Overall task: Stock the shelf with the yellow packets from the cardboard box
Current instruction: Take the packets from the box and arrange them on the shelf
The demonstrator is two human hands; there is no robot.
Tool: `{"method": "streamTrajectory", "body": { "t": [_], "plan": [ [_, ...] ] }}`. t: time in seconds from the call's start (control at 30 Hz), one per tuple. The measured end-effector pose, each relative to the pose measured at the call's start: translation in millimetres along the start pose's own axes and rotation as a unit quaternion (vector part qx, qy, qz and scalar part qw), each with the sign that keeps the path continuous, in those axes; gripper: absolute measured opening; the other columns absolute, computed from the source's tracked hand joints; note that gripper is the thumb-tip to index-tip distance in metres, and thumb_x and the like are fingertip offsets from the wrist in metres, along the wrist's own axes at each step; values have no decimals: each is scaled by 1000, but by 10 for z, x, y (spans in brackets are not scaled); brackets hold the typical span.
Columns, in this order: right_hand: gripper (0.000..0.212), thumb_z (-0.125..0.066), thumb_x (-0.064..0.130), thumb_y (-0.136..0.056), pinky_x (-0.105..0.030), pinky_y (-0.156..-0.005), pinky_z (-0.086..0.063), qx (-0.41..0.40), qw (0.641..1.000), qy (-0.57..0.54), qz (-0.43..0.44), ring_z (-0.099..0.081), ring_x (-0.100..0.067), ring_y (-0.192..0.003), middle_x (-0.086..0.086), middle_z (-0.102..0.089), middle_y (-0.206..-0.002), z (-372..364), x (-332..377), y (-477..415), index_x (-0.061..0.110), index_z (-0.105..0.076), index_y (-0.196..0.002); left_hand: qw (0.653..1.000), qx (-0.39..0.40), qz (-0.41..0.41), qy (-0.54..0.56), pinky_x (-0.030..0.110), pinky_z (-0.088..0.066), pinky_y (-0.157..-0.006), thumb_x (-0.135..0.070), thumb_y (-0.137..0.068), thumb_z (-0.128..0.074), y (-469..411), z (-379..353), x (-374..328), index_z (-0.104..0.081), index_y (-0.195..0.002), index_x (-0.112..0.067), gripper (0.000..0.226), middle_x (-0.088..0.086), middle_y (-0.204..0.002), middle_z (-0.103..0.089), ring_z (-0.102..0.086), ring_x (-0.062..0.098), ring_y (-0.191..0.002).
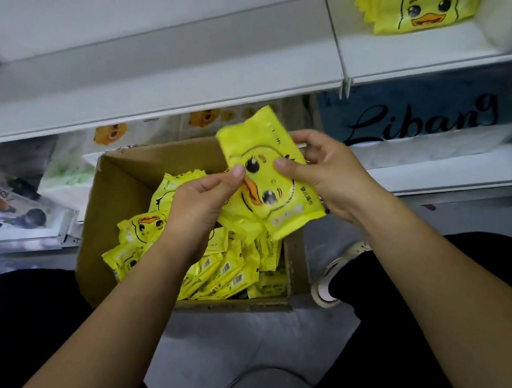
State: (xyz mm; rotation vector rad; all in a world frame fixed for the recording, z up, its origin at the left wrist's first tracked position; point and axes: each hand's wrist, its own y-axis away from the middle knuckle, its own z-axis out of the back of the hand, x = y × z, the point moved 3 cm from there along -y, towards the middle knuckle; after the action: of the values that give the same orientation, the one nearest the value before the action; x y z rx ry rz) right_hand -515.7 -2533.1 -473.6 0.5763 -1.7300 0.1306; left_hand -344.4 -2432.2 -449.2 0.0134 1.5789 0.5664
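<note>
Person is crouching, black trousers [426, 333] on both knees framing the shot. Grey floor [228, 338] is showing between the knees, and a thin dark cable [241, 385] is lying across it. A pale shoe [334, 270] is poking out just right of the box.

Both hands are holding one yellow packet [274, 206] up over the open box, duck face toward the person, packet tilted. The left hand [200, 202] is grasping its lower left edge, thumb pressing on the front by the duck's eye and the fingers [229, 200] curling behind. The right hand [326, 174] is pinching the upper right side, thumb on the front and the rest wrapping behind.

The cardboard box [123, 195] is sitting on the floor against the shelving, flaps open. More yellow packets [224, 271] are lying jumbled inside, some face up, some showing barcodes.

A white shelf [155, 58] is running above and behind the box. Farther right, another duck packet [415, 9] is standing on the shelf past a wire divider [336, 37]. A blue sign [423, 115] with dark script is hanging below it. Blurred goods are sitting on the lower shelves at the left.
</note>
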Motion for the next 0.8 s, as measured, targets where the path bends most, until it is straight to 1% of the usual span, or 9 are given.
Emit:
{"method": "streamTrajectory", "body": {
  "t": [0.13,0.2,0.33,0.4,0.47,0.53,0.57,0.7,0.8],
  "plan": [
    [45,-81,2,-78,-28,-74,-59,8,1000,-1,10,-74,-18,-95,-6,-76,-108,-3,-13,66,9,-69,-121,1000,-23,-5,15,47,-62,-84,-26,-87,-78,-26,-32,-73,-78,-104,-3,28,18,-100,-78,-76,33,-92],
    [46,-83,10,-77,-31,-77,-60,1,1000,-6,-2,-74,-20,-96,-7,-76,-108,25,-20,83,9,-68,-120,998,-43,-6,53,44,-62,-79,-23,-90,-76,-7,-58,-78,-76,-107,-1,28,19,-102,-78,-76,33,-91],
    [61,-87,34,-59,-46,-95,-56,33,996,42,-66,-74,-25,-97,-4,-78,-101,70,-61,114,13,-70,-114,992,-67,-3,109,42,-63,-75,-22,-93,-73,-26,-104,-80,-74,-110,-4,25,16,-104,-78,-77,31,-93],
    [55,-88,29,-60,-47,-91,-58,3,998,22,-52,-74,-25,-92,-6,-78,-99,126,-35,101,14,-70,-110,993,-66,4,95,44,-63,-77,-21,-92,-75,-70,-115,-99,-74,-103,-6,19,14,-101,-79,-77,30,-90],
    [47,-87,15,-68,-39,-76,-62,-34,999,-15,-24,-74,-20,-82,-5,-77,-98,190,43,84,15,-66,-111,995,-50,23,82,45,-62,-79,-21,-89,-77,-104,-129,-143,-72,-96,-7,17,14,-98,-79,-77,30,-88],
    [56,-83,4,-74,-30,-58,-58,-58,998,-35,5,-74,-13,-76,-2,-75,-99,252,152,64,16,-60,-123,997,-7,44,60,47,-61,-86,-26,-84,-78,-130,-155,-210,-74,-104,-7,28,14,-104,-79,-77,32,-95],
    [63,-83,2,-75,-28,-55,-56,-64,997,-41,17,-74,-12,-79,-1,-75,-101,282,199,49,16,-56,-130,998,14,52,40,49,-60,-91,-30,-80,-79,-143,-169,-253,-74,-109,-8,37,15,-107,-78,-76,33,-98],
    [67,-83,6,-76,-39,-68,-61,-79,995,-34,45,-75,-19,-92,-3,-77,-103,356,345,7,18,-52,-134,997,67,46,-19,57,-55,-99,-33,-74,-81,-216,-289,-375,-72,-118,-9,50,15,-111,-77,-75,34,-103],
    [62,-80,11,-80,-29,-71,-59,-117,988,-71,66,-74,-16,-96,-2,-77,-105,456,412,-15,13,-51,-134,998,66,11,4,55,-56,-97,-29,-83,-78,-290,-439,-432,-69,-125,-9,48,14,-115,-76,-74,34,-105]
  ]
}}
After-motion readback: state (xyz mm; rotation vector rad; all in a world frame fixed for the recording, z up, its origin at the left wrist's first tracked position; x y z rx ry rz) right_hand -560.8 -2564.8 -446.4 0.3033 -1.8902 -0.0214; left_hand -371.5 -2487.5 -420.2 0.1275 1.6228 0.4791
